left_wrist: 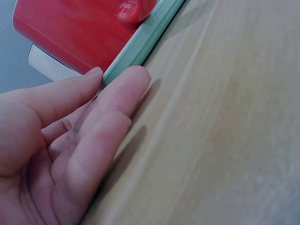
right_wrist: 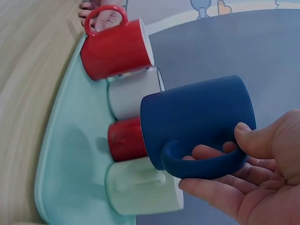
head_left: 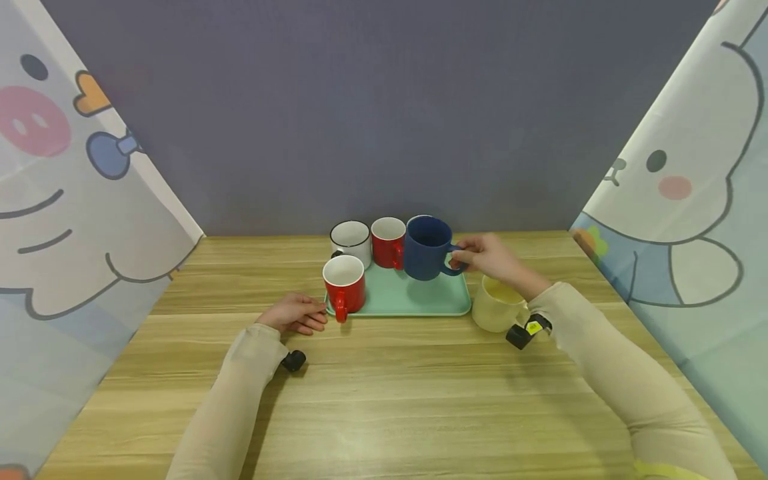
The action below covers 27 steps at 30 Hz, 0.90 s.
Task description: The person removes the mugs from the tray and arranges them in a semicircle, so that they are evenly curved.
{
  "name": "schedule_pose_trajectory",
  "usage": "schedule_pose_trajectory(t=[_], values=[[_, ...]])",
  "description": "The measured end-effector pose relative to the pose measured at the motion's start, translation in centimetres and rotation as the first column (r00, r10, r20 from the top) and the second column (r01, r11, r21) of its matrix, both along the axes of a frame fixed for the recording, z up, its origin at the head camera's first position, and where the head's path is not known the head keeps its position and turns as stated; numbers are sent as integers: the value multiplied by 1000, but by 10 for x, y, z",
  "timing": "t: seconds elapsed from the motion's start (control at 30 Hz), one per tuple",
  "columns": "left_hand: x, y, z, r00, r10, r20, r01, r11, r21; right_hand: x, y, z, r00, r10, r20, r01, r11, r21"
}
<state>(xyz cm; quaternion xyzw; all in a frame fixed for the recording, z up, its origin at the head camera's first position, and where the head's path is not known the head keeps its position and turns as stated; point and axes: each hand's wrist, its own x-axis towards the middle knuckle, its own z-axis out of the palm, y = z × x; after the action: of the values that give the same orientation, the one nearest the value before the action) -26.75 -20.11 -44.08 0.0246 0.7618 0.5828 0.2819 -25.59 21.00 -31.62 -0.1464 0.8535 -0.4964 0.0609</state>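
Observation:
My right hand [head_left: 489, 257] grips the handle of a dark blue mug [head_left: 426, 250], which is held upright above the green tray [head_left: 408, 303]. In the right wrist view the fingers of that hand [right_wrist: 262, 173] curl through the handle of the blue mug [right_wrist: 197, 122], and a shadow falls on the tray below. My left hand [head_left: 295, 313] lies at the tray's front left corner, its fingertips at the rim beside a red mug [head_left: 346, 290]. In the left wrist view the thumb and loosely bent fingers of this hand [left_wrist: 70, 140] meet the tray edge [left_wrist: 136, 47].
Along the tray's back stand a white mug with a dark rim [head_left: 351, 241], a second red mug [head_left: 388, 241] and a pale mug [right_wrist: 140, 186], mostly hidden behind the blue one in the head view. A yellow mug [head_left: 495, 308] stands on the wooden table right of the tray, under my right forearm.

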Motion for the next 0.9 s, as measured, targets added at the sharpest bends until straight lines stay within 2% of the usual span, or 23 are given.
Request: schedule_pose_trajectory(t=[0.2, 0.4, 0.57, 0.9], values=[[-2, 0, 0, 1000, -2, -5, 2, 1000, 0, 3, 16, 12, 998, -35, -55, 37, 999, 38], [-2, 0, -1, 1000, 1, -12, -1, 1000, 1, 1, 37, 18, 995, -65, -79, 71, 995, 77], [-1, -1, -3, 1000, 9, -11, -9, 1000, -6, -1, 52, 18, 993, -86, -85, 97, 985, 143], [-3, -3, -5, 1000, 12, -17, -12, 1000, 3, -1, 82, 12, 988, -132, -75, 144, 972, 186]])
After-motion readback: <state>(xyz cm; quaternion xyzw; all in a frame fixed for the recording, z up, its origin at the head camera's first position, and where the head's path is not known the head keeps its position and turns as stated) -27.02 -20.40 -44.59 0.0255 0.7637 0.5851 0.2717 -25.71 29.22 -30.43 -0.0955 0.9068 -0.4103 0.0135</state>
